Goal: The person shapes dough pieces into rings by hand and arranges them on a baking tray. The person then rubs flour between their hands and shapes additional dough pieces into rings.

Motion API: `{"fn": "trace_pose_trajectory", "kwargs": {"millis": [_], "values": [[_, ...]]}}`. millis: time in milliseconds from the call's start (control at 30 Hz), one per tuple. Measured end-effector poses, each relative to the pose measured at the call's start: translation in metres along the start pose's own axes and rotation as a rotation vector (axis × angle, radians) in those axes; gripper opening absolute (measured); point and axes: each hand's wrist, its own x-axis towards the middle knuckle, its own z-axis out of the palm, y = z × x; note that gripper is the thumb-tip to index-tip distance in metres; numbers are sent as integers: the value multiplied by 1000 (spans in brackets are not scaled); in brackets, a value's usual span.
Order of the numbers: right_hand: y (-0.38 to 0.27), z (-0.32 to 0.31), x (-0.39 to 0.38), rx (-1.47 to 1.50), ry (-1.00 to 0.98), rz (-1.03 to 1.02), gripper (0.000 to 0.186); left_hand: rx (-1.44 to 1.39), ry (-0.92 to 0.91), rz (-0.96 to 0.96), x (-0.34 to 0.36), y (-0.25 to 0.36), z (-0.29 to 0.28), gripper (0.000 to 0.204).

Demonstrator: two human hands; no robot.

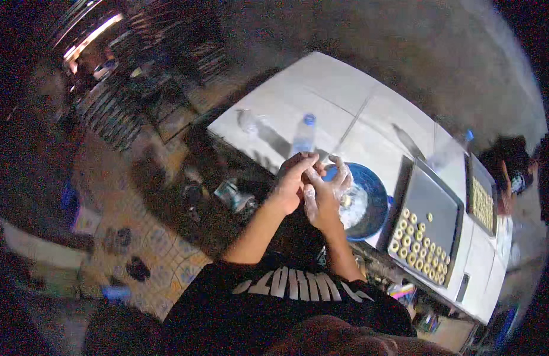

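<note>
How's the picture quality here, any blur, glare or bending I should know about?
Head view: strong fisheye bend, so the white table edges curve and the corners go black. The light is dim and the picture soft and grainy. The hands, pressed together over the blue bowl, look slightly blurred. A bright lamp glare sits at upper left. The baking tray with its small dough rings stays readable.

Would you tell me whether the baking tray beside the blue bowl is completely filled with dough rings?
No, the dough rings cover only the near end of the baking tray; the rest is bare.
</note>
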Motion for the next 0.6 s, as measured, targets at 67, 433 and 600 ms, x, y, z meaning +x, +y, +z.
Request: {"fn": "trace_pose_trajectory", "kwargs": {"millis": [67,433,600], "values": [[8,-13,-2,-69,5,7,40,120,12,-13,13,-14,8,21],[76,-57,-71,908,360,546,65,371,-331,305,26,-88,105,19],[32,-104,-68,1164,518,639,76,327,-544,216,13,-100,129,15]]}}
